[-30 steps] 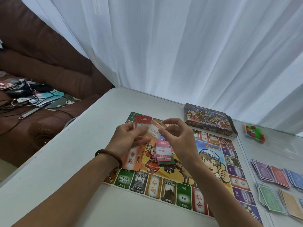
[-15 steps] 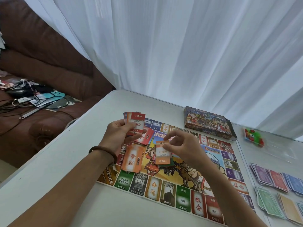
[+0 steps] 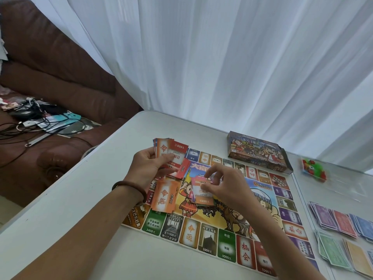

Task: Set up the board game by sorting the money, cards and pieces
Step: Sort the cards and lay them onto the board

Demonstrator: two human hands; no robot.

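Orange card lower now, tight in right grip; card fan tight in left grip.

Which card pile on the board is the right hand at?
The face-up pile showing 1200, pinched by the right hand; the orange-backed pile lies apart on its left.

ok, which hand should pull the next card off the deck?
Right, probably. The left hand grips the deck, so it is occupied. The right hand only pinches one card over the board, close beside the deck.
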